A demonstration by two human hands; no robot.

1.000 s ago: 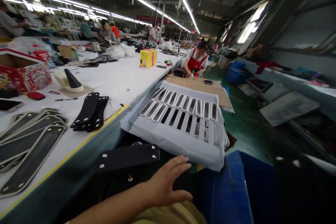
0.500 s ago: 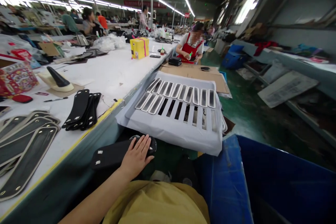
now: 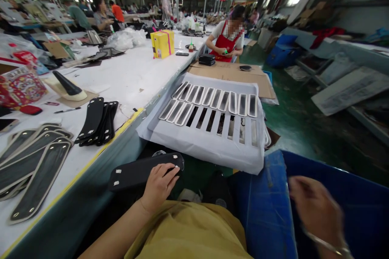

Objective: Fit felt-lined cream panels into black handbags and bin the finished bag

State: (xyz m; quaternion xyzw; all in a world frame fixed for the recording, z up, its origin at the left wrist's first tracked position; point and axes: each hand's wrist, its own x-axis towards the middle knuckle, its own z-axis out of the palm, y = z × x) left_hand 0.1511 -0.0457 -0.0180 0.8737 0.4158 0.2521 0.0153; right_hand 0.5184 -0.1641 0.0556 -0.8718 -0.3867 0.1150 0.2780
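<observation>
The panel [image 3: 133, 172], black with white tabs near its corners, lies at lower centre, beside the near edge of the table [image 3: 130, 85]; its support is too dark to make out. The left hand [image 3: 161, 182] rests on the panel's right end, fingers bent and close together, fingertips at the white tabs there; whether they pinch a tab or merely press on it cannot be determined. The right hand [image 3: 317, 206], at lower right, is blurred by motion over the bin [image 3: 264, 206]; its fingers appear curled, but how far they are spread and whether they hold anything cannot be told. A bangle [image 3: 326, 243] sits on the right wrist. Risks noted: pressure on one end could tip or slide the panel if its support is narrow; a fingertip dragged sideways could lift or crease a tab; the bangle could catch on the bin's rim if the wrist passes too low. At centre, pale-edged strips [image 3: 208, 96] lie on the sheet [image 3: 188, 145], whose near edge hangs free; a snag there could disarrange them. At left, the black stack [image 3: 91, 118] stands uneven near the table edge, and a knock could topple it.
</observation>
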